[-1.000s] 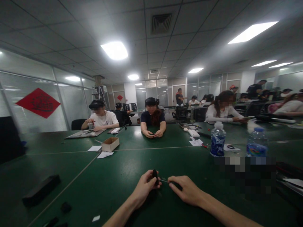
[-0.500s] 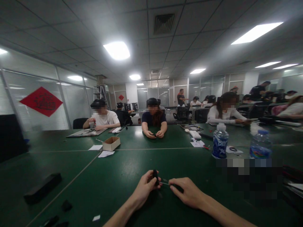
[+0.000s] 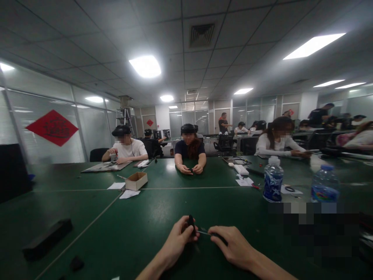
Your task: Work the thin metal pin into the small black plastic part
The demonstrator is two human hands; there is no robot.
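Lower in view now, the right hand grips a black-handled, metal-shafted tool pointing leftward to an upright, oblong black piece pinched by the left hand.

A big green table is stretching across the front of the room. The ceiling is showing gray squares, and bright flat lights are shining from it. A square air vent is sitting up there too. On the left, a glass wall is holding a red diamond sign. A ladder is standing near that wall's far end. Black chairs are standing farther back, and more glass is running along the back.
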